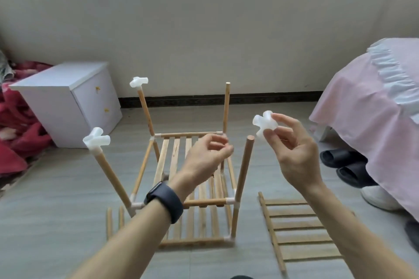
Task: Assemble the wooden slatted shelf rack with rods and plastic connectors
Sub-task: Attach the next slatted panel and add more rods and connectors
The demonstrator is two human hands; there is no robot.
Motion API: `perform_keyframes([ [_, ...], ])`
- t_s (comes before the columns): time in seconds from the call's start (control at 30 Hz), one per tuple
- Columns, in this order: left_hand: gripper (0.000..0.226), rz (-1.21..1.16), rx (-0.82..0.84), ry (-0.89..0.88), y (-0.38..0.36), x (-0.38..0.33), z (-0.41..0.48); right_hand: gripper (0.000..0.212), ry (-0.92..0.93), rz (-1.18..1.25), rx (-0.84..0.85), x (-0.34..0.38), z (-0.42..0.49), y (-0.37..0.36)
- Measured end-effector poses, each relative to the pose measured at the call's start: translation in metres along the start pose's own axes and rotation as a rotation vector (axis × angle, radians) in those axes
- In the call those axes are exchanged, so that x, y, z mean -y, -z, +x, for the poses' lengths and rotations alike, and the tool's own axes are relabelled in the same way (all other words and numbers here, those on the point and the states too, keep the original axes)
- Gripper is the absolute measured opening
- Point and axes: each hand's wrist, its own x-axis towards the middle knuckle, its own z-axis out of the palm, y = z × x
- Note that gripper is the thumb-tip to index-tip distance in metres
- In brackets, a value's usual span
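Currently your right hand [294, 149] pinches the white connector [265, 123] at thumb and fingertips, the bare rod [246, 165] end just below-left of them, left hand [206, 154] loosely curled, empty; likely light, stiff, slick, so grip its middle.

Half-built wooden rack [174, 158] stands upright; white connector [264, 123] hovers near its bare rod [244, 167].

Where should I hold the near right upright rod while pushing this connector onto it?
Wrap the left hand around the middle of the rod, coming from its left. Its bare top must stay free for the connector in the right hand.
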Motion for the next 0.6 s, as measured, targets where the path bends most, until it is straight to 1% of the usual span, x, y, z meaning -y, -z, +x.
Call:
perform_keyframes([
  [0.07, 0.043, 0.321, 0.039, -0.042, -0.016, 0.016, 0.006, 0.043, -0.036, -0.001, 0.08, -0.004, 0.007, 0.004],
  [0.13, 0.052, 0.462, 0.108, -0.054, -0.03, 0.03, 0.011, 0.048, -0.039, -0.013, 0.169, -0.007, 0.012, 0.003],
  [0.17, 0.051, 0.494, 0.137, -0.055, -0.037, 0.034, 0.013, 0.049, -0.036, -0.02, 0.195, -0.008, 0.014, 0.002],
  [0.23, 0.037, 0.514, 0.175, -0.064, -0.046, 0.04, 0.016, 0.049, 0.008, -0.056, 0.241, -0.009, 0.018, 0.001],
  [0.3, 0.026, 0.516, 0.186, -0.085, -0.049, 0.043, 0.019, 0.049, 0.13, -0.173, 0.306, -0.01, 0.021, 0.001],
  [0.33, 0.024, 0.528, 0.191, -0.098, -0.049, 0.044, 0.02, 0.05, 0.186, -0.228, 0.332, -0.01, 0.021, 0.002],
  [0.4, 0.023, 0.568, 0.206, -0.13, -0.047, 0.048, 0.024, 0.05, 0.224, -0.246, 0.355, -0.012, 0.023, 0.003],
  [0.5, 0.021, 0.586, 0.216, -0.16, -0.044, 0.053, 0.028, 0.049, 0.243, -0.212, 0.329, -0.015, 0.022, 0.002],
  [0.6, 0.02, 0.572, 0.205, -0.177, -0.045, 0.056, 0.029, 0.047, 0.277, -0.238, 0.27, -0.017, 0.018, -0.001],
])
